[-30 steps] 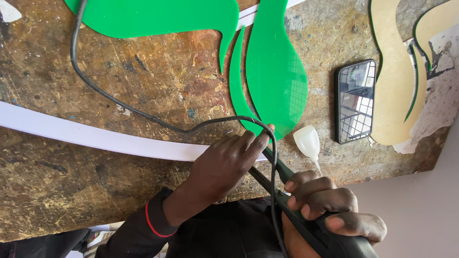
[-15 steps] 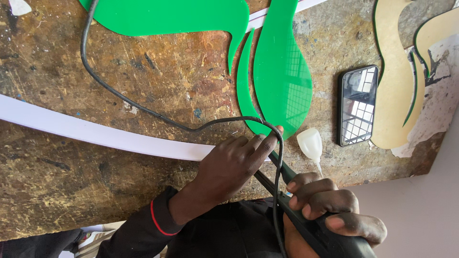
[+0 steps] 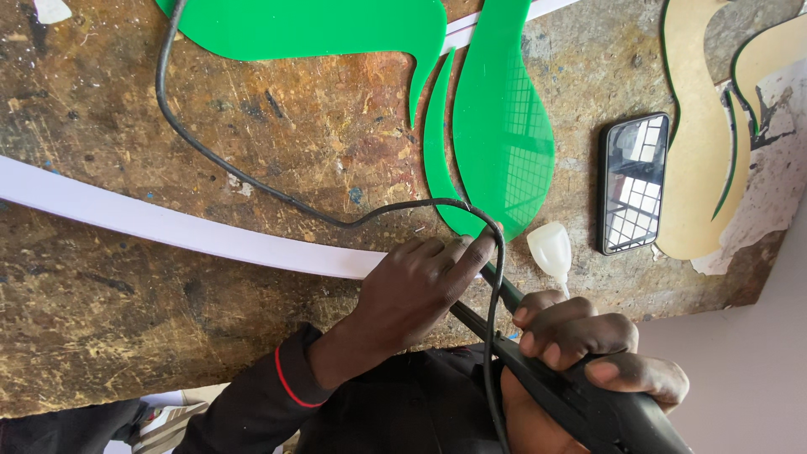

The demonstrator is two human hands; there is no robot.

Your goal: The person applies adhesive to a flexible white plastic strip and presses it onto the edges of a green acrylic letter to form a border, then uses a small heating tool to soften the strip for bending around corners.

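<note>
We see left hand, fingers extended, pressing white strip end against green sheet. Right hand closed around black tool, tip beside left fingertips.

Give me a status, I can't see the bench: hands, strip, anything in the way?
Right hand grips black corded tool. Left hand presses white strip by green panel. Cord crosses the left fingertips.
</note>
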